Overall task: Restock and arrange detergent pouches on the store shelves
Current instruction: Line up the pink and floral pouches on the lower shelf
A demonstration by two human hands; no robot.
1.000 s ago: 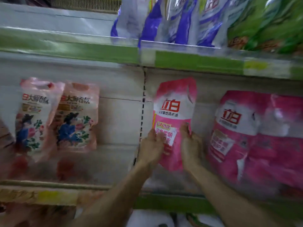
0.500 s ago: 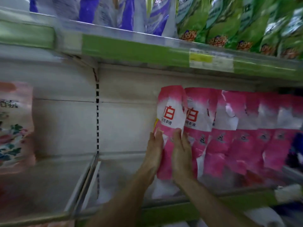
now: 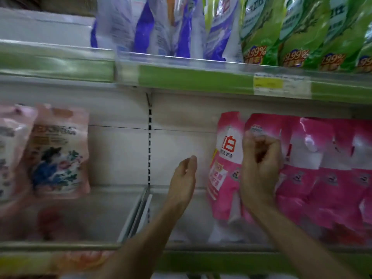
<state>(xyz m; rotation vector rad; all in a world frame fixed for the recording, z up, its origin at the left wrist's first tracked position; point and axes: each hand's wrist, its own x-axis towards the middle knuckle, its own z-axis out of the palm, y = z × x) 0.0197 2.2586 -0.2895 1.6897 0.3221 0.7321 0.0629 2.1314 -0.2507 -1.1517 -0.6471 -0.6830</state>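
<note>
A pink detergent pouch [image 3: 225,158] stands upright at the left end of a row of matching pink pouches [image 3: 322,174] on the middle shelf [image 3: 201,260]. My right hand [image 3: 259,164] is in front of the seam between this pouch and its neighbour, fingers curled into a loose fist; nothing shows between the fingers. My left hand [image 3: 184,178] hovers just left of the pouch, fingers relaxed, apart from it.
Two pale pink floral pouches [image 3: 58,154] stand at the left of the same shelf, beyond a metal divider [image 3: 132,216]. The upper shelf carries purple-white pouches [image 3: 161,27] and green pouches [image 3: 302,31]. A yellow price label [image 3: 279,85] is on its edge.
Both hands have come off the pink pouch, which now stands against the row. My left hand drew back to the left; my right hand rose and curled its fingers. The view shifted left.
</note>
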